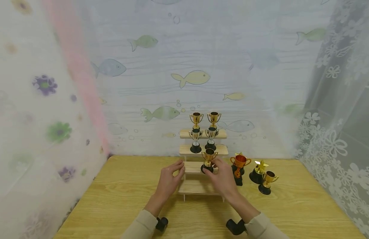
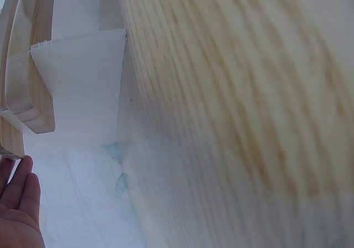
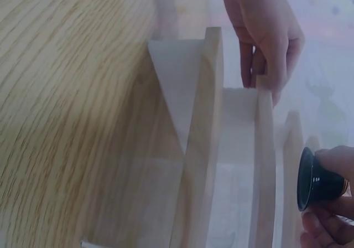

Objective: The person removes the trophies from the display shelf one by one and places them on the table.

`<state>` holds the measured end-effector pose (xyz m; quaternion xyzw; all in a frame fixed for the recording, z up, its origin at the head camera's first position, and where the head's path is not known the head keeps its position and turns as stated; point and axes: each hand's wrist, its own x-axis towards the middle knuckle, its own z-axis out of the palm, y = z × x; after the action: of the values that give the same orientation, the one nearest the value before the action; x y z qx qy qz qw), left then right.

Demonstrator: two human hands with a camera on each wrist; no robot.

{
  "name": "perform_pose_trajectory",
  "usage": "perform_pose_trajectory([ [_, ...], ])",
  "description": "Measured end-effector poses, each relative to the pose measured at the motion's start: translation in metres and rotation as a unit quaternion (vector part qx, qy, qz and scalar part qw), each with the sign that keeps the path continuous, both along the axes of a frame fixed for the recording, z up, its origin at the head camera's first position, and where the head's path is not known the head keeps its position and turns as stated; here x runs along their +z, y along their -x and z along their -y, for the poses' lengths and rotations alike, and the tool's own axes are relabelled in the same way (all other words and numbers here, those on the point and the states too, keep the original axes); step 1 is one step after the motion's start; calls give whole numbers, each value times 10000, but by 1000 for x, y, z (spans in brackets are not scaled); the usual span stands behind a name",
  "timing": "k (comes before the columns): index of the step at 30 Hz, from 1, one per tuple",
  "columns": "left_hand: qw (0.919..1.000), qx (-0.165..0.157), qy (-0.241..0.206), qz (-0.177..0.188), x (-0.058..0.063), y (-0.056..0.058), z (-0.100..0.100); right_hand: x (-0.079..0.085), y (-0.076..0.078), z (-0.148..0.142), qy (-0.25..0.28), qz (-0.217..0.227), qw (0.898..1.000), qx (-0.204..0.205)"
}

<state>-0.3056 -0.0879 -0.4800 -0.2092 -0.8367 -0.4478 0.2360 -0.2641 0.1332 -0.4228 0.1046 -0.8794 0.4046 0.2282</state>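
Wooden tabletop [image 1: 112, 186] (fish-print backdrop [image 1: 136, 86] behind) | right fingers [image 1: 218, 164] clamped on trophy [image 1: 209, 154] | left fingers [image 1: 174, 166] apart, touching stand [image 1: 199, 188]

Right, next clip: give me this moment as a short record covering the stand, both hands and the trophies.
Stand: wooden, four tiers
Top tier: two gold cups
Second tier: two silver cups
Left hand: touches the left end of the third tier
Right hand: pinches a black-based trophy
Held trophy resting on stand: cannot tell
Table, right of stand: orange cup, star trophy, another gold cup
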Motion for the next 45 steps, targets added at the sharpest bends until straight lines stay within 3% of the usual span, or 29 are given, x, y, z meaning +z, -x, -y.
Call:
perform_pose_trajectory([
  [12, 10000, -20, 19, 87, 2, 1, -1, -1, 0, -17, -123, 48, 9999, -18],
  [22, 9999, -33, -33, 96, 4, 0, -1, -6, 2, -33, -357, -357, 9987, -35],
  [39, 9998, -41, -48, 166, 3, -2, 0, -11, 0, -51, -421, -42, 9991, -96],
  [45, 9999, 14, -13, 146, 3, -2, 0, -13, -1, -57, -498, -233, 9984, -150],
])
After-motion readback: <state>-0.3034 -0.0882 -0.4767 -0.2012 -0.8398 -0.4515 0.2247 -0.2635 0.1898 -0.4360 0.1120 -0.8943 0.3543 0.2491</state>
